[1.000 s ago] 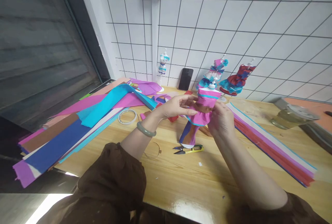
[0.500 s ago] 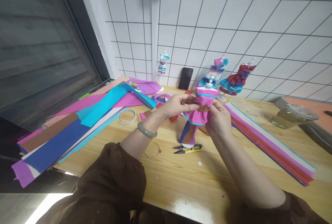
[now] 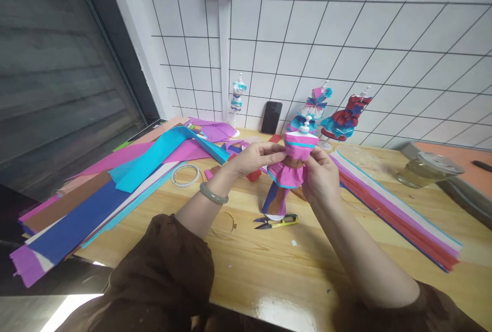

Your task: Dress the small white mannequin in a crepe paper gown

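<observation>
A miniature dress form [image 3: 306, 126] wears a pink crepe-paper dress [image 3: 301, 151] with a turquoise stripe, a brown waistband [image 3: 295, 162] and a flared skirt [image 3: 287, 175]. From the left, my left hand [image 3: 257, 159] pinches at the waist with thumb and fingers. My right hand [image 3: 322, 173] closes on the waist from the right, its fingertips partly hidden behind the dress. Below the skirt hangs a blue, brown and purple striped panel [image 3: 277, 200], down to the white base [image 3: 273, 216]. Yellow-handled thread snips [image 3: 277, 222] lie in front of the base.
Crepe-paper strips [image 3: 82, 219] are piled at left, beside a tape roll [image 3: 185, 174]. More strips [image 3: 400, 214] lie at right, near a glass jar [image 3: 428, 169]. Behind stand dressed forms [image 3: 351, 114] and a phone [image 3: 270, 118]. A thin wire loop [image 3: 226, 223] lies in front.
The view has shifted slightly, so most things sit a little further left. My left fingers have drawn back a bit from the waist front, showing more of the brown band.
</observation>
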Demonstrator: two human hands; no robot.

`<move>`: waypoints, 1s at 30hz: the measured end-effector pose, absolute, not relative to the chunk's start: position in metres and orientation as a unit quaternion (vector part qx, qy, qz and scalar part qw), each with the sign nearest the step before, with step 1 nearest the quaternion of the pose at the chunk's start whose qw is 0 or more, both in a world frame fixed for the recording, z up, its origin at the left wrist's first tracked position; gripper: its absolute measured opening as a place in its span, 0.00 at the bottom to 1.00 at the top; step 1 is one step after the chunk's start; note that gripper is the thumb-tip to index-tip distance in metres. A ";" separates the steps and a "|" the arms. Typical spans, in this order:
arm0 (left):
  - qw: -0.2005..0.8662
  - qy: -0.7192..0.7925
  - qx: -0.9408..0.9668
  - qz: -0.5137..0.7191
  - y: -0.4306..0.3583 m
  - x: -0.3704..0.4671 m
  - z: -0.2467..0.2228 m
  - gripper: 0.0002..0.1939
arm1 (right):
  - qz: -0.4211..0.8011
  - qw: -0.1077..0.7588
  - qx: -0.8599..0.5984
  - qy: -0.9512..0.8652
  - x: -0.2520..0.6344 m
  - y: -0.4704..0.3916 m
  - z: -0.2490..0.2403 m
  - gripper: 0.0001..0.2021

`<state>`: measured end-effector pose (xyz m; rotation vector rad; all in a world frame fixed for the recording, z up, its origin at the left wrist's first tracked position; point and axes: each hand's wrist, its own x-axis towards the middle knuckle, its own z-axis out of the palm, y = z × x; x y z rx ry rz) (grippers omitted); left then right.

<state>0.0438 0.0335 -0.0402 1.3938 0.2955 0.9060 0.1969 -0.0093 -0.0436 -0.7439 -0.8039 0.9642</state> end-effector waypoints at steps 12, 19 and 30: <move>0.715 0.145 0.515 0.450 0.032 0.050 -0.039 0.17 | 0.446 0.740 -0.338 -0.373 0.194 -0.012 -0.044 0.12; 0.732 0.160 0.470 0.467 0.032 0.056 -0.041 0.12 | 0.444 0.736 -0.338 -0.384 0.194 -0.011 -0.047 0.11; 0.680 0.202 0.502 0.494 0.027 0.062 -0.040 0.18 | 0.416 0.738 -0.342 -0.407 0.191 -0.014 -0.049 0.11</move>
